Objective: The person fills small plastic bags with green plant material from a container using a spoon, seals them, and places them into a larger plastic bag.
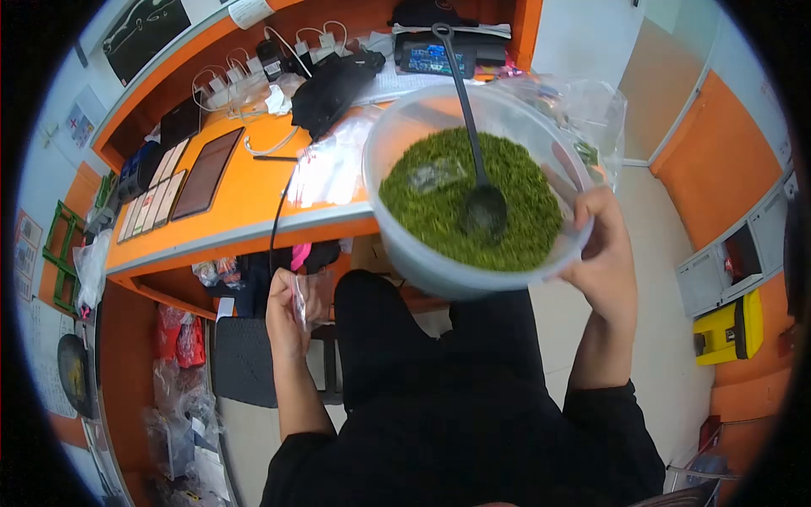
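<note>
Tub [477, 283] of green shreds [422, 220] at the table's [241, 198] front edge, toward the right corner (contact with that edge: cannot tell). Right hand [601, 253]: fingers clamped on the tub's right side. Left hand [291, 308], below the front edge: fingers clamped on a small bag [301, 302]. Spoon [466, 106]: bowl in the shreds, handle leaning over the far rim.

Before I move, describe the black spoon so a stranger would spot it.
The right hand grips a wide translucent tub of green flakes. The black spoon rests in it, its long handle crossing the far rim, unlike the flat clear packet beside it.
</note>
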A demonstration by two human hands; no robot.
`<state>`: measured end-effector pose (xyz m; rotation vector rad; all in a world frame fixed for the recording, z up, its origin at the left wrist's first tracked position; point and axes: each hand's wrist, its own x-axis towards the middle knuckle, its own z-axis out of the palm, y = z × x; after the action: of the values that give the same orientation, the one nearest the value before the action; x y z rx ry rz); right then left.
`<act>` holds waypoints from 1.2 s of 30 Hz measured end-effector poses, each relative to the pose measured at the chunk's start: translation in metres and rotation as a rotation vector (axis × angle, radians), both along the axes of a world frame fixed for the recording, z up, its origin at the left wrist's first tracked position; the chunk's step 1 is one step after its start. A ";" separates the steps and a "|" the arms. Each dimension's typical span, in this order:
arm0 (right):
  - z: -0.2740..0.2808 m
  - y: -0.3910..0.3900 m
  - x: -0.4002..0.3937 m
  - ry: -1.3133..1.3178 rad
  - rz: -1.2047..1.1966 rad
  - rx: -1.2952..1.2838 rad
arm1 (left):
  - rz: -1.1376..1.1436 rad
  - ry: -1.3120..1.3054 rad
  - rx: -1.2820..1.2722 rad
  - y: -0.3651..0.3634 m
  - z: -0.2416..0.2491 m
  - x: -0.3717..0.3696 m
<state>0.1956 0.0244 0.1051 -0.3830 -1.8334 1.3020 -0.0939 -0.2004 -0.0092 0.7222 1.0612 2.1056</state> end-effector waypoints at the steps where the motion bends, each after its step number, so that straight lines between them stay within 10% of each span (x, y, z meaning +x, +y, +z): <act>1: -0.005 -0.005 0.018 -0.060 0.001 0.075 | 0.000 -0.004 -0.005 0.001 0.000 0.006; 8: -0.076 -0.041 0.068 -0.146 0.202 -0.045 | 0.084 0.418 -0.367 -0.002 -0.011 0.026; 19: -0.206 -0.052 0.030 -0.179 0.171 0.298 | 0.049 0.280 -0.328 0.007 -0.063 0.028; 36: -0.145 -0.007 -0.006 -0.564 0.520 0.253 | -0.095 0.304 -0.075 0.068 -0.074 0.011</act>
<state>0.1897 0.0174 -0.0400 -0.1404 -2.6726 1.3553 -0.0828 -0.1329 -0.0834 1.0583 1.2333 1.9038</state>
